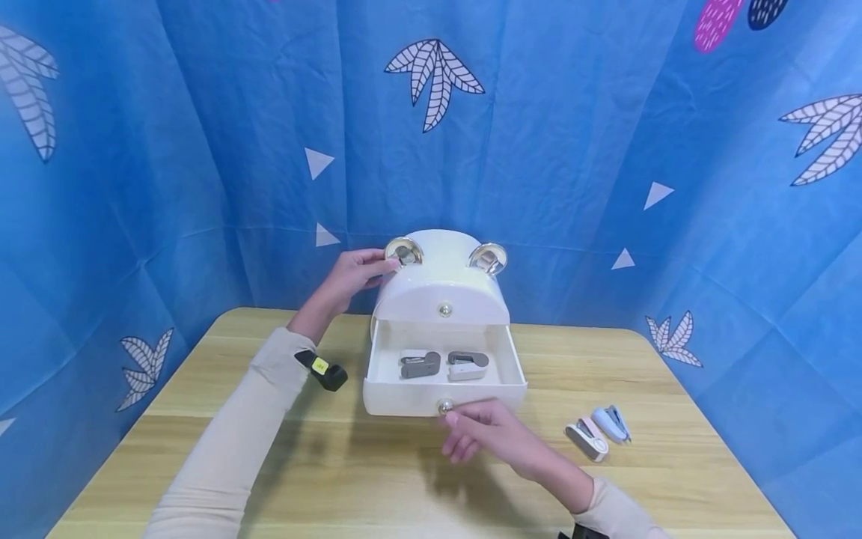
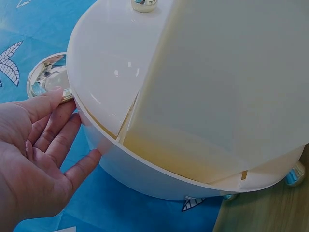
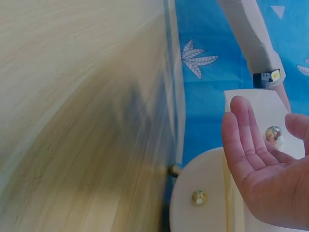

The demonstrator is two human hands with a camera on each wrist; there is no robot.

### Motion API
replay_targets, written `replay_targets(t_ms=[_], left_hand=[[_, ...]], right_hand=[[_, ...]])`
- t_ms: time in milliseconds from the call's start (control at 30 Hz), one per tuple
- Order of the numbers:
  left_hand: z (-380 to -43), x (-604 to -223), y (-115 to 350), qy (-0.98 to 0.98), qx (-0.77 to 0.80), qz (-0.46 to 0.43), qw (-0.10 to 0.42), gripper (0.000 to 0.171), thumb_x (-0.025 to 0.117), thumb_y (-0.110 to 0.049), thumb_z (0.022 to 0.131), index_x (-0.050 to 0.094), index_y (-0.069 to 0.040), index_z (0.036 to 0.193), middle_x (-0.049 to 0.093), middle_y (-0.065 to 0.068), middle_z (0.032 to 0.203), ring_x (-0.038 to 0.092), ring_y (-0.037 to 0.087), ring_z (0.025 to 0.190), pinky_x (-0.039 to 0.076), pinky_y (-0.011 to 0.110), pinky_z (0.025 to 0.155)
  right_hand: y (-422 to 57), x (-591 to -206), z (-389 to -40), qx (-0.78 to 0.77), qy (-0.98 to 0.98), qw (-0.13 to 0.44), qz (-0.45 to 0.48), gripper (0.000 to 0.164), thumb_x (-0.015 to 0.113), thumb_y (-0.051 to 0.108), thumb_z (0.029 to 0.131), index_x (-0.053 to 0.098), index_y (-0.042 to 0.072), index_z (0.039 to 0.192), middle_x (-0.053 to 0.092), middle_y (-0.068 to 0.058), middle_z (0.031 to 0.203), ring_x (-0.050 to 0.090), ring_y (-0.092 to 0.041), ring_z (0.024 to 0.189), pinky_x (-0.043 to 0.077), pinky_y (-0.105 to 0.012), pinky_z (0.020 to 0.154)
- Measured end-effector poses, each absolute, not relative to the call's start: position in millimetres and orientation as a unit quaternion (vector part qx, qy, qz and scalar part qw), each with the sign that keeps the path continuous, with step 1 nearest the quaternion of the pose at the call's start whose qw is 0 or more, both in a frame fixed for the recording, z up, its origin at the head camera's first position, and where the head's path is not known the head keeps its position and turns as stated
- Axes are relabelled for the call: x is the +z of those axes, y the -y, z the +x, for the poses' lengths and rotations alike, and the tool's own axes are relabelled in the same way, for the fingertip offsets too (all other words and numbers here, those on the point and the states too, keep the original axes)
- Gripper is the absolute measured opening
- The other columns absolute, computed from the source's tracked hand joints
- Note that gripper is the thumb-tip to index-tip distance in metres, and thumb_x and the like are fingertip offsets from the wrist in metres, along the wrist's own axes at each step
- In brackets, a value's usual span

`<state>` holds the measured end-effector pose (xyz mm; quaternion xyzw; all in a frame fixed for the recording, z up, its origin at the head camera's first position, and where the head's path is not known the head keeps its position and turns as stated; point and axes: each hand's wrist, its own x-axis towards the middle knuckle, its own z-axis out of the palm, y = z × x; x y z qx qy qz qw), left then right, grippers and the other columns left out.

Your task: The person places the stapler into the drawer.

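Note:
A white cabinet (image 1: 438, 258) with two gold ears stands at the back of the table, its lower drawer (image 1: 404, 400) pulled out. Inside that drawer lie two mini staplers, a dark grey one (image 1: 421, 365) and a grey-and-white one (image 1: 468, 367). My left hand (image 2: 41, 150) rests against the cabinet's left side, thumb at the left gold ear (image 2: 48, 79), fingers nearly straight. Just below the drawer's gold knob (image 3: 274, 137), my right hand (image 3: 260, 179) has its fingers extended and thumb apart, the knob showing between them in the right wrist view.
On the table (image 1: 323, 479) to the right lie a white-and-grey mini stapler (image 1: 587, 439) with pink and a light blue one (image 1: 611, 424), side by side. The domed upper drawer (image 1: 417, 303) is closed. A blue patterned curtain (image 1: 572, 150) hangs behind and around the table.

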<state>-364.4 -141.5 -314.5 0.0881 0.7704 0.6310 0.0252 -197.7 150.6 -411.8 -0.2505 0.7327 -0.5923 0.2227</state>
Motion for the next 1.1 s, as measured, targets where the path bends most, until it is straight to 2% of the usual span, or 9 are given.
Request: replay_targets(t_ms=[167, 333, 1100], left_hand=[[-366, -316, 141, -0.770, 0.632, 0.085, 0.029, 0.045, 0.070, -0.035, 0.098, 0.066, -0.005, 0.131, 0.062, 0.013, 0.139, 0.055, 0.027, 0.132, 0.045, 0.047, 0.116], [-364, -316, 141, -0.768, 0.635, 0.082, 0.027, 0.044, 0.070, -0.033, 0.098, 0.066, -0.004, 0.130, 0.062, 0.014, 0.139, 0.055, 0.027, 0.132, 0.046, 0.047, 0.116], [-362, -312, 137, -0.761, 0.644, 0.072, 0.004, 0.043, 0.069, -0.032, 0.098, 0.067, -0.002, 0.128, 0.062, 0.015, 0.138, 0.054, 0.029, 0.133, 0.048, 0.048, 0.114]], right_hand=[[-148, -410, -196, -0.600, -0.736, 0.214, -0.231, 0.040, 0.052, 0.027, 0.107, 0.066, -0.005, 0.126, 0.074, -0.028, 0.096, 0.074, -0.016, 0.076, 0.064, -0.041, 0.077], [-145, -410, -195, -0.609, -0.735, 0.206, -0.216, 0.039, 0.054, 0.027, 0.106, 0.067, -0.007, 0.123, 0.074, -0.028, 0.095, 0.074, -0.014, 0.073, 0.065, -0.035, 0.075], [-139, -405, -192, -0.618, -0.739, 0.194, -0.184, 0.040, 0.054, 0.029, 0.106, 0.069, -0.007, 0.116, 0.076, -0.023, 0.091, 0.072, -0.013, 0.070, 0.064, -0.030, 0.073]])
